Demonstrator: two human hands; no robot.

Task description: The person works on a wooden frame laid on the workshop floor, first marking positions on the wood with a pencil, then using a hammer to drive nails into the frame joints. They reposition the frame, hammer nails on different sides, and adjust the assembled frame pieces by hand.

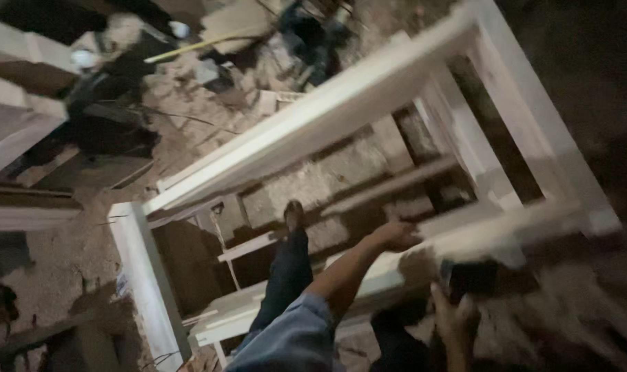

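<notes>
we steady the white frame [368,89]: left hand [395,236] rests on its near rail, grip unclear; right hand [458,313] clasps a dark block [472,277] just below; judged mid-sanding, next wants firm bracing

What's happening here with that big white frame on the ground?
A person stands over a white wooden frame that lies tilted on a dusty floor. Their left hand rests on one of its rails, while the right hand holds a small dark object against the frame; the picture is too blurred to tell what it is. One leg steps through the frame's opening. Scrap wood and debris lie around.
</notes>
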